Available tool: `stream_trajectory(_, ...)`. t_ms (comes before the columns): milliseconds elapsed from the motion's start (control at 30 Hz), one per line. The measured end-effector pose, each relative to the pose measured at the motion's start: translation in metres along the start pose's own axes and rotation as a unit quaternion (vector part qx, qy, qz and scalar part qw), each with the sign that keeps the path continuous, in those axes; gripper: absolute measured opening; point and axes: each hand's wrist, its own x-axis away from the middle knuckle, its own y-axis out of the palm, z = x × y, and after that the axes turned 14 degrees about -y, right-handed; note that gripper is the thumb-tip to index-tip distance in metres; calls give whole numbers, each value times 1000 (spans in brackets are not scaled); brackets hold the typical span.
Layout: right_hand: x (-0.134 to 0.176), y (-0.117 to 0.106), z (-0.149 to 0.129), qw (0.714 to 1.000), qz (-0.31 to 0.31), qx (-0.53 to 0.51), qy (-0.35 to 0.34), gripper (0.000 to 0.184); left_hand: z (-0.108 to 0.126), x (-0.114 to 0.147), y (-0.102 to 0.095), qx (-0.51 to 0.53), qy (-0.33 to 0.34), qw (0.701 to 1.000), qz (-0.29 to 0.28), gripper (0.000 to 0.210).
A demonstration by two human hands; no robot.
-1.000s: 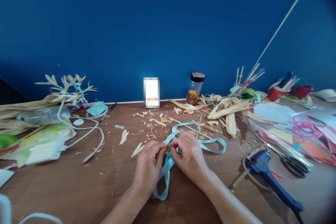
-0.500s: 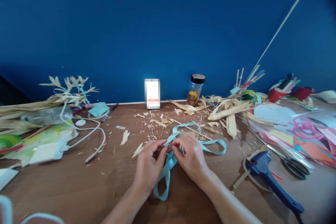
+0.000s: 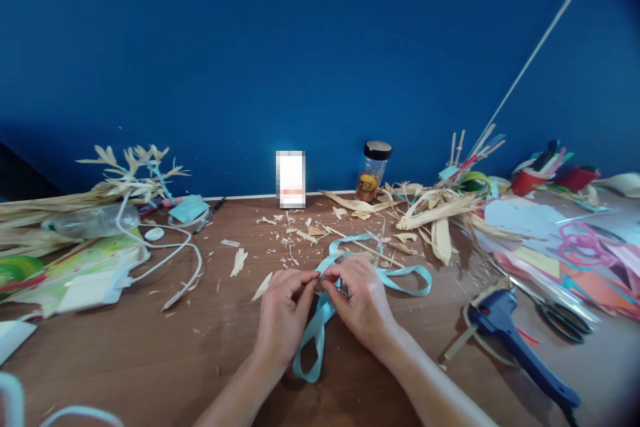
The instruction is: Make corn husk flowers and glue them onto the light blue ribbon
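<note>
A light blue satin ribbon point(image 3: 315, 333) lies in loops on the brown table point(image 3: 200, 360), one loop toward me and another out to the right. My left hand point(image 3: 285, 307) pinches at the ribbon with thumb and forefinger. Fingertip to fingertip with it, my right hand point(image 3: 361, 290) is also closed in a pinch on the ribbon. The exact bit between the fingers is mostly hidden. Pale dried husk scraps point(image 3: 310, 235) are scattered just beyond both hands.
To the right lie a blue glue gun point(image 3: 520, 340), black-handled scissors point(image 3: 563, 320) and pink scissors point(image 3: 583, 243). A black-lidded jar point(image 3: 373, 172) and a blurred-out bright screen point(image 3: 291, 179) stand by the wall. A white cable point(image 3: 195, 253) curls at left, near husk flowers point(image 3: 135, 163).
The fingertips of both hands have shifted slightly and closed nearer together over the ribbon, covering the bit that showed between them. The ribbon loops lie as before.
</note>
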Motion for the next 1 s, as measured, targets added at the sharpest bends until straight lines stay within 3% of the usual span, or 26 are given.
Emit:
stream_trajectory(167, 1, 2, 0, 1000, 10, -16, 21, 10, 0, -2, 2, 124, -119, 984, -44, 17)
stream_trajectory(333, 1, 3, -4, 996, 5, -81, 41, 9, -4, -2, 7, 323, -257, 903, -117, 23)
stream_trajectory(433, 1, 2, -7, 990, -5, -120, 68, 10, -3, -2, 7, 388, -286, 863, -149, 23)
stream_trajectory(533, 0, 1, -7, 979, -16, -173, 109, 12, 0, -3, 5, 414, -298, 845, -158, 20)
stream_trajectory(733, 0, 3, -1, 942, -30, -292, 161, 21, 3, -5, 0, 370, -287, 870, -155, 22)
stream_trajectory(1000, 0, 0, 1, 940, -59, -291, 165, 21, 5, -5, -1, 324, -263, 895, -158, 22)
